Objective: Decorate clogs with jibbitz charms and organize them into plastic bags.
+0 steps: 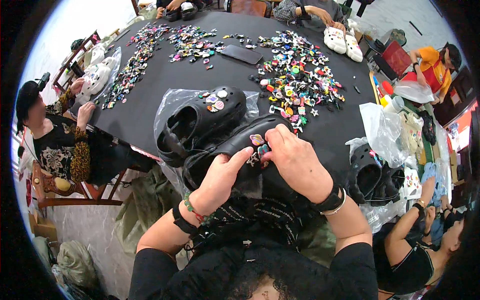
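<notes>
A black clog (232,144) is tilted at the table's near edge, with several colourful shoe charms on its upper. My left hand (220,181) is closed on the clog's near side, its thumb lying along the upper by a white charm (253,159). Bent over the toe area, my right hand (297,156) has its fingertips pinched at a teal and pink shoe charm (263,151). Just above sits a yellow and purple charm (256,139). The matching black clog (220,107) rests behind on a clear plastic bag (170,100), with several charms on its toe.
Loose charms (300,70) lie in a large pile, with more charms (135,62) at the far left. A dark phone (241,54) lies between the piles. More black clogs (367,172) stand at right. Co-workers sit around the table, some handling white clogs (342,42).
</notes>
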{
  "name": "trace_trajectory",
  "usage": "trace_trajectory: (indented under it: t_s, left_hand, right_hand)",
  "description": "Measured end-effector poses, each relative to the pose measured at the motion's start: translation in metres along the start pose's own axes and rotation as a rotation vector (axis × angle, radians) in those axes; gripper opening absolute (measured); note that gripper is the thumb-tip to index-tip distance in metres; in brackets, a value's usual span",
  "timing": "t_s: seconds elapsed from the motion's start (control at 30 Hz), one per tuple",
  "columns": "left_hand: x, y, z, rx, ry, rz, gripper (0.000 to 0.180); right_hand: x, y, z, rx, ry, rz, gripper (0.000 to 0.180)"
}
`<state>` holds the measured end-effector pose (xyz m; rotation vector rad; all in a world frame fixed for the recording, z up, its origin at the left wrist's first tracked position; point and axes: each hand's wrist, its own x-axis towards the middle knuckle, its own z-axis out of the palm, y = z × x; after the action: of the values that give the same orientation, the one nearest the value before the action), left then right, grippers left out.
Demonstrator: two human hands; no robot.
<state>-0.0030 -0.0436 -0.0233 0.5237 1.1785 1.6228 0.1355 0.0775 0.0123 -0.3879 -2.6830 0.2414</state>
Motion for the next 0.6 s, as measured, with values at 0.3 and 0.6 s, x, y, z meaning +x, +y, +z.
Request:
trace_trajectory:
  t_s: [0.3,0.6]
  left_hand:
    - [0.010,-0.002,-0.009,-0.062,0.090,-0.239,0.024]
    - [0.012,0.007,-0.002,-0.199,0.077,-0.207,0.023]
  right_hand:
    - [0.008,-0.005,0.003,-0.248,-0.059,-0.102,0.020]
    - [0.008,-0.004,0.003,-0.281,-0.099,-0.162,0.024]
